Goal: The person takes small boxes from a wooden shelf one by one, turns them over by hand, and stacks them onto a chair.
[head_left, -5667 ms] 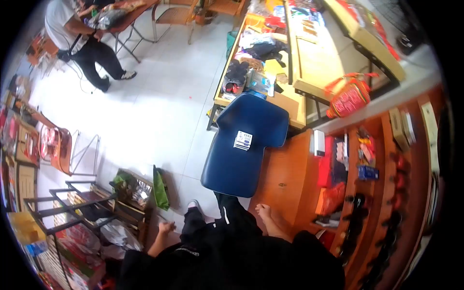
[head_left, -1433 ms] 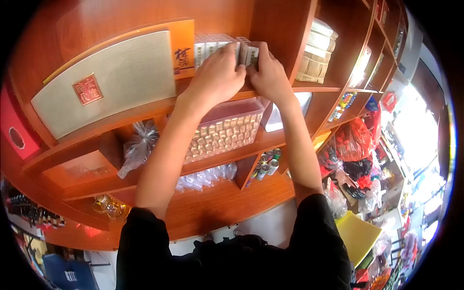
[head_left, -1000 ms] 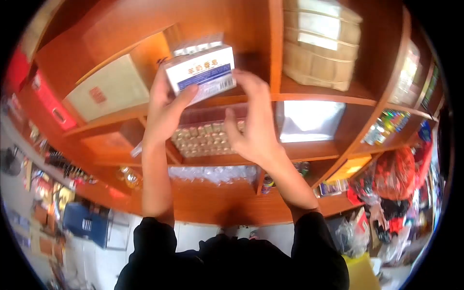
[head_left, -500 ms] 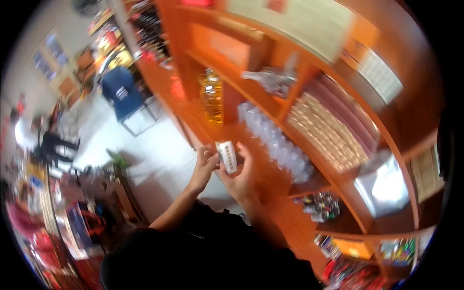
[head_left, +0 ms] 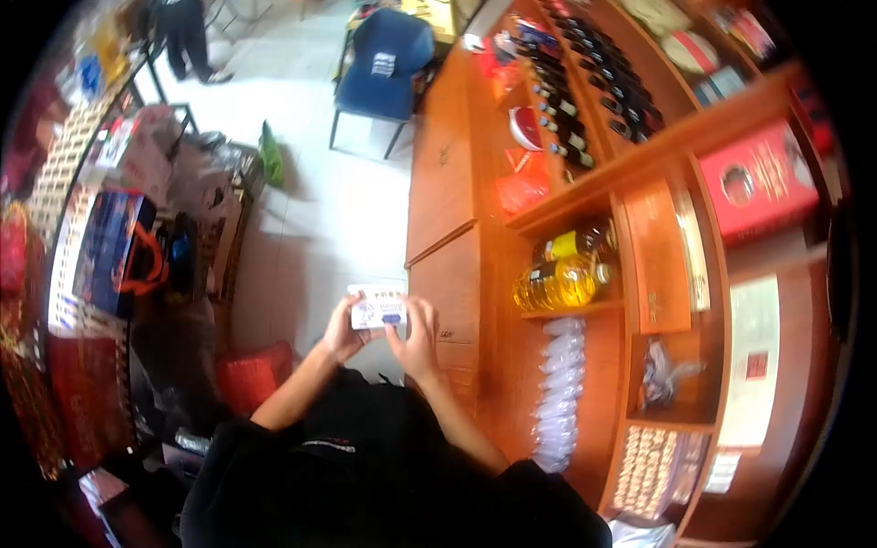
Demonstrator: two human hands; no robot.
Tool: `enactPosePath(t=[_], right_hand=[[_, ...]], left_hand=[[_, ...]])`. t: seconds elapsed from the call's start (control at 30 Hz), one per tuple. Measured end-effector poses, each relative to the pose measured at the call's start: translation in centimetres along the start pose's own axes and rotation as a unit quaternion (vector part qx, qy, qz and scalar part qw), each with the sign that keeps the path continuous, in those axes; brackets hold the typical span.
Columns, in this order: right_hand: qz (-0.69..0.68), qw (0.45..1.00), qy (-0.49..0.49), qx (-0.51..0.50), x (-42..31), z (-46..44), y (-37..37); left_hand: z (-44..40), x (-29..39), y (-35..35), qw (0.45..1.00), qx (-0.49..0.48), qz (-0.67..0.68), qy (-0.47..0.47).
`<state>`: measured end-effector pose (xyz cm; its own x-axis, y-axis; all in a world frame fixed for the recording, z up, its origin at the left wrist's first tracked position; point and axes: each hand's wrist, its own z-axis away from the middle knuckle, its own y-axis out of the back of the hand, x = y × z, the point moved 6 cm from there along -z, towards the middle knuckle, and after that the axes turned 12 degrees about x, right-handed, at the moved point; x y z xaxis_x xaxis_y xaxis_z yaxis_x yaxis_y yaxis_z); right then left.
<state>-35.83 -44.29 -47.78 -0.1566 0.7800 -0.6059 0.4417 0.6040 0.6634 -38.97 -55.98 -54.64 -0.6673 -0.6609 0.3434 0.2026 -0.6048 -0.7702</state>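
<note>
We grip a white box [head_left: 376, 308] between left hand [head_left: 342, 334] and right hand [head_left: 418, 340], not yet set down. A small stack [head_left: 383, 64] already sits on the blue chair [head_left: 373, 97].

Pale tiled floor lane [head_left: 352, 215] open ahead of left hand [head_left: 341, 333] and right hand [head_left: 416, 338], up to blue padded chair [head_left: 373, 99]. Reddish-brown wooden cabinet [head_left: 448, 205] bounds right; shiny red bundle [head_left: 256, 376], cream lattice panel [head_left: 71, 172] obstruct left.
</note>
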Motion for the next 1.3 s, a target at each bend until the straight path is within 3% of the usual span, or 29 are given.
enactPosePath(t=[0.07, 0.1, 0.13, 0.17, 0.23, 0.3, 0.47, 0.57, 0.67, 0.77, 0.9, 0.93, 1.03, 1.07, 1.17, 1.23, 1.27, 1.3], right_hand=[[0.009, 1.0, 0.006, -0.013, -1.8, -2.5, -1.9], [-0.17, 0.978, -0.093, -0.075, -1.7, -3.7, -3.8], [-0.335, 0.912, -0.194, -0.136, -2.0, -4.5, -5.9], [-0.335, 0.908, -0.198, -0.157, -2.7, -5.1, -7.1], [-0.441, 0.837, -0.266, -0.185, -4.1, -6.7, -9.2], [-0.462, 0.827, -0.258, -0.19, -5.0, -8.6, -10.6], [-0.527, 0.774, -0.293, -0.192, -3.0, -11.8, -14.7], [-0.517, 0.774, -0.31, -0.192, 0.3, -14.1, -16.8], [-0.513, 0.77, -0.345, -0.158, 5.2, -16.2, -18.6], [-0.467, 0.732, -0.45, -0.209, 10.7, -17.7, -19.8], [-0.47, 0.734, -0.465, -0.155, 16.0, -23.2, -18.4], [-0.454, 0.758, -0.442, -0.153, 17.8, -24.3, -18.8], [-0.431, 0.792, -0.417, -0.115, 21.5, -26.9, -19.4], [-0.421, 0.805, -0.406, -0.095, 22.3, -28.0, -19.4], [-0.427, 0.798, -0.421, -0.064, 22.9, -31.6, -18.8], [-0.417, 0.805, -0.42, -0.034, 23.9, -33.3, -19.7], [-0.414, 0.808, -0.418, -0.042, 24.4, -34.0, -20.8], [-0.392, 0.823, -0.406, -0.058, 25.0, -34.6, -22.1]], left_hand=[[0.4, 4.0, 0.9, 0.996, 0.053, 0.067, -0.033], [0.1, 5.5, 1.4, 0.994, 0.052, 0.073, -0.063], [0.0, 7.2, 2.0, 0.991, 0.076, 0.05, -0.1], [-0.2, 8.6, 2.3, 0.989, 0.048, 0.019, -0.141], [-0.7, 11.3, 2.3, 0.981, 0.034, -0.002, -0.191], [-0.4, 14.3, 1.8, 0.956, 0.093, -0.065, -0.271], [-2.2, 18.6, 0.5, 0.926, 0.153, -0.121, -0.324], [-5.4, 19.6, -0.5, 0.898, 0.181, -0.212, -0.341], [-11.4, 19.2, -0.3, 0.883, 0.199, -0.282, -0.319], [-17.6, 17.5, -0.4, 0.898, 0.225, -0.292, -0.241], [-24.3, 17.5, -5.3, 0.87, 0.248, -0.398, -0.152], [-26.6, 17.6, -6.2, 0.866, 0.237, -0.415, -0.145], [-32.5, 18.2, -7.7, 0.794, 0.253, -0.495, -0.247], [-34.6, 18.2, -8.1, 0.796, 0.22, -0.478, -0.298], [-36.9, 19.8, -12.1, 0.806, 0.184, -0.476, -0.3], [-38.1, 21.0, -12.0, 0.689, 0.224, -0.598, -0.343], [-39.0, 21.6, -11.2, 0.692, 0.23, -0.592, -0.344], [-40.5, 21.8, -9.7, 0.748, 0.201, -0.543, -0.323]])
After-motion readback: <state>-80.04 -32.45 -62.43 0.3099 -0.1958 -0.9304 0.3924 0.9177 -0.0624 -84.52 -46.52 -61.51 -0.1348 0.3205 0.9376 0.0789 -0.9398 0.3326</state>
